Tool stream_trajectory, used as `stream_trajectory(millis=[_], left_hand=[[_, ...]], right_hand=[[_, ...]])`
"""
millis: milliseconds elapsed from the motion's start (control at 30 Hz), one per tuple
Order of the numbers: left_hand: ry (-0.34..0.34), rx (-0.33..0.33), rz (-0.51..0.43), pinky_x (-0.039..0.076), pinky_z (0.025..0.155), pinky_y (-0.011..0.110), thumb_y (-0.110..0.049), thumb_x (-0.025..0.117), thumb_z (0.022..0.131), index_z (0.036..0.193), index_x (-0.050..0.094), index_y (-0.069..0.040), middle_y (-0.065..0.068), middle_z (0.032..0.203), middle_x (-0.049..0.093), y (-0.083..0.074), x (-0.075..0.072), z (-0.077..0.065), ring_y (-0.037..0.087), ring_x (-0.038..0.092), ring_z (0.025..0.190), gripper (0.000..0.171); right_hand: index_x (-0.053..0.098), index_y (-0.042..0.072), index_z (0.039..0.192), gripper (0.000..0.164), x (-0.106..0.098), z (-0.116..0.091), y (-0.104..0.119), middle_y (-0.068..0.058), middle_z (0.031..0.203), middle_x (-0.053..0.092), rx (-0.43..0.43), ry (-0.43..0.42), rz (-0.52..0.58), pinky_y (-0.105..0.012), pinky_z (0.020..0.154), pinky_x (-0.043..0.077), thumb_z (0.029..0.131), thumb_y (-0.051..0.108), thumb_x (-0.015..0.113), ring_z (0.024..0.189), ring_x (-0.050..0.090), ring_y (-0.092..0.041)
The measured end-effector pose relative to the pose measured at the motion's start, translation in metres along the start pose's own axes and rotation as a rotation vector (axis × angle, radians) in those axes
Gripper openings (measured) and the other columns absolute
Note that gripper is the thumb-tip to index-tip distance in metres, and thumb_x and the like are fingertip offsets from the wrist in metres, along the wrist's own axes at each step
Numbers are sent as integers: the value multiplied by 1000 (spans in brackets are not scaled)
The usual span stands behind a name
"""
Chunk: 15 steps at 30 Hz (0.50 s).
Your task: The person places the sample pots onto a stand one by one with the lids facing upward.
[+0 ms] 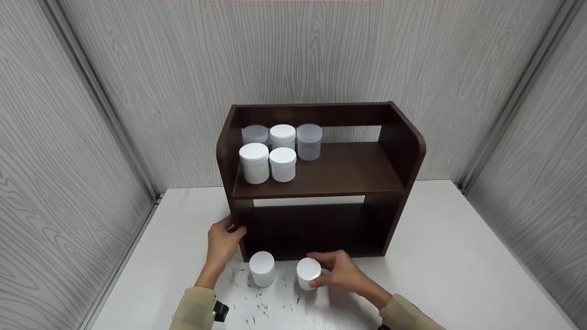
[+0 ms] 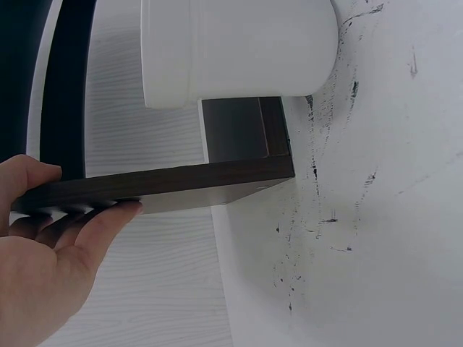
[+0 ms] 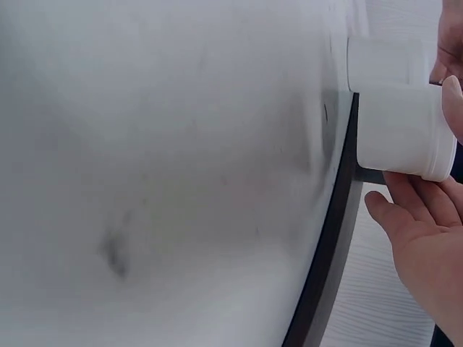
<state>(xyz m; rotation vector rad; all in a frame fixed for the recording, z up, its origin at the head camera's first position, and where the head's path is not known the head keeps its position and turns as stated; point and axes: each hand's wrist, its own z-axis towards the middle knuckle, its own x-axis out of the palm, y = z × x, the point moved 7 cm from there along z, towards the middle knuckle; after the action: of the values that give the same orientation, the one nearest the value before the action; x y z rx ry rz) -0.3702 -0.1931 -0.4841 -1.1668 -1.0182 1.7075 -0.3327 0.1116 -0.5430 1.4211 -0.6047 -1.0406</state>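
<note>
A dark brown two-tier shelf [image 1: 348,172] stands on the white table. My left hand [image 1: 223,243] grips the lower front edge of its left side panel [image 2: 166,181], thumb on the inner face and fingers on the outer one. Just before the lower opening, my right hand [image 1: 341,273] holds a white lidded jar [image 1: 308,270] between thumb and fingers, which lie around its side [image 3: 398,130]. To the left of it a second white jar [image 1: 262,269] stands upright on the table, also large in the left wrist view. Whether the held jar touches the table I cannot tell.
On the upper board's left half stand a taller white jar [image 1: 255,165], a shorter white jar [image 1: 283,166], another white one [image 1: 282,134] behind, and clear plastic jars [image 1: 309,144]. Dark scuff marks [image 1: 257,302] streak the table in front. Grey wood-grain walls [image 1: 312,55] enclose the table.
</note>
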Motion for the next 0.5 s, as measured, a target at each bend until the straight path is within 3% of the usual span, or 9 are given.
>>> stream_trajectory(millis=[500], left_hand=[[2, 8, 15, 59, 95, 46, -5, 68, 95, 142, 56, 14, 31, 136, 64, 1, 1, 1, 44, 66, 121, 52]], right_hand=[[61, -12, 139, 72, -33, -22, 27, -25, 139, 64, -3, -39, -48, -37, 106, 52, 76, 3, 94, 130, 61, -36]])
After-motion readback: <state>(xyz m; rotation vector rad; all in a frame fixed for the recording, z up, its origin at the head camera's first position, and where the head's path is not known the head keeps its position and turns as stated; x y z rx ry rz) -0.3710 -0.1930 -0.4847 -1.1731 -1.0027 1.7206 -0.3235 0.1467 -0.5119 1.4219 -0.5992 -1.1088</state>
